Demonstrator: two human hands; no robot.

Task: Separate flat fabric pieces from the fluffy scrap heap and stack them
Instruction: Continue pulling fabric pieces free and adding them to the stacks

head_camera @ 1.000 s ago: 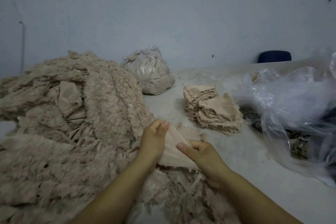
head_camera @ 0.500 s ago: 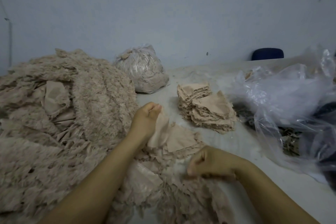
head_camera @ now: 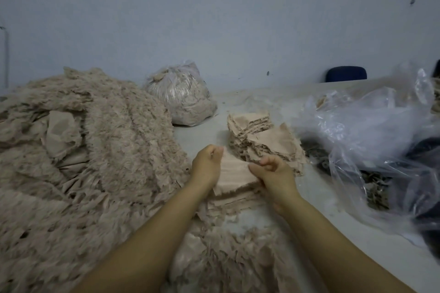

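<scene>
Head view: you're pinching a flat piece (head_camera: 234, 171) with left hand (head_camera: 206, 166) and right hand (head_camera: 273, 173), stack (head_camera: 264, 135) at centre begun, heap (head_camera: 90, 150) at left remaining.

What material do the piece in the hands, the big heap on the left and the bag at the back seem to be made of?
Piece held by the left hand and right hand: flat beige piece, apparently thin woven cloth, matte, with frayed edges.
Heap: the same beige textile, probably shredded, fluffy and matte.
Bag: clear plastic film, glossy and wrinkled, with beige scraps showing through.
</scene>
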